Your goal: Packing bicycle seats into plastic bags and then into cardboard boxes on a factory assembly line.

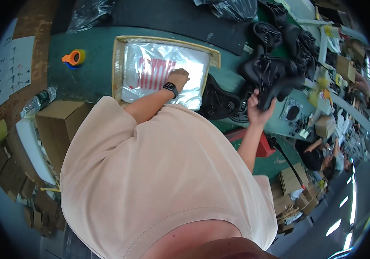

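— Peach shirt (pixel 159 172) fills the near half of the view, so both elbows and the near edge of the worktop (pixel 94 73) are lost under it. What do the hands have?

— Right hand (pixel 258 108) has its fingers clamped round the lower end of a black moulded part (pixel 275 75), lifted just above the worktop. Left hand (pixel 178 78), with a dark wristwatch (pixel 170 87) behind it, lies palm down on a clear plastic bag (pixel 163 73) with red stripes printed on it; its fingers look curled together against the film, but whether they pinch it I cannot tell.

— Where does the bag sit relative to the part?

— Bag lies flat in a shallow cardboard tray (pixel 118 60), well to the left of the black part. Between them rests another black curved piece (pixel 217 101), just beside the tray's right edge. The held part's long axis runs up and slightly left from the right hand's grip; the bag's mouth I cannot find from here.

— Which hand is nearer the bag?

— Left, already touching it. Right is nearer the heap of black parts (pixel 292 39) at the back.

— Anything else unclear?

— An orange tape dispenser (pixel 73 57) stands apart on the left. Fisheye bending blurs the far right, where another person (pixel 318 157) sits at the bench.
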`<state>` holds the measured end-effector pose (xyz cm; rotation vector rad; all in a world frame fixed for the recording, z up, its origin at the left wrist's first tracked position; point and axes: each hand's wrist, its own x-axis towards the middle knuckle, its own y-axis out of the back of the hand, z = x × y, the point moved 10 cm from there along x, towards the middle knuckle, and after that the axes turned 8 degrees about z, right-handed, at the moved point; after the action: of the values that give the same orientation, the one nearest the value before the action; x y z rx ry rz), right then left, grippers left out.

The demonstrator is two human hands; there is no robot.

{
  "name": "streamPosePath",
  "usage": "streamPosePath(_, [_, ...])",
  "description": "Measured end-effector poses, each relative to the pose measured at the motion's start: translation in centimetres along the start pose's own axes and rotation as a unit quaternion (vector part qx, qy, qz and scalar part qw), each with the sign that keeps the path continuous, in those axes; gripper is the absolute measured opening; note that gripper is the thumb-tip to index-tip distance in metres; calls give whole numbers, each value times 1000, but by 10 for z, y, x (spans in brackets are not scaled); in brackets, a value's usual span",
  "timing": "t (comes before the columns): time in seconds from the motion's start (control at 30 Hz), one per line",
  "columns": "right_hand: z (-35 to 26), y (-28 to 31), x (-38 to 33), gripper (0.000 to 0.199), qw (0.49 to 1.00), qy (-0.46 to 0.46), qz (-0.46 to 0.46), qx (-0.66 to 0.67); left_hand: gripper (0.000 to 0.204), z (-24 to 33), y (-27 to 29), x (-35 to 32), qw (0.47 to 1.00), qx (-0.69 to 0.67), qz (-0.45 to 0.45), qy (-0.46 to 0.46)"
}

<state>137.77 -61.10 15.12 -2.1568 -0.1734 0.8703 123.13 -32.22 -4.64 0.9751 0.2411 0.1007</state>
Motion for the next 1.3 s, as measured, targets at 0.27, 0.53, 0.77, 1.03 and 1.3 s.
streamPosePath(0.27, [100,31,-190,62,992,27,109,-55,43,39,-13,-11,999,23,45,-1])
streamPosePath(0.53, [158,96,-260,53,979,-21,202,9,26,54,-11,-45,992,77,102,-23])
streamPosePath(0.77, [157,104,-282,48,972,-5,224,-64,24,54,-1,-54,990,68,123,29])
streamPosePath(1.03, [184,87,-283,44,973,-31,201,-106,27,16,-29,-36,990,-57,75,104])
streamPosePath(1.3, [193,28,-233,44,954,95,112,-262,31,-65,-26,-59,845,-477,39,239])
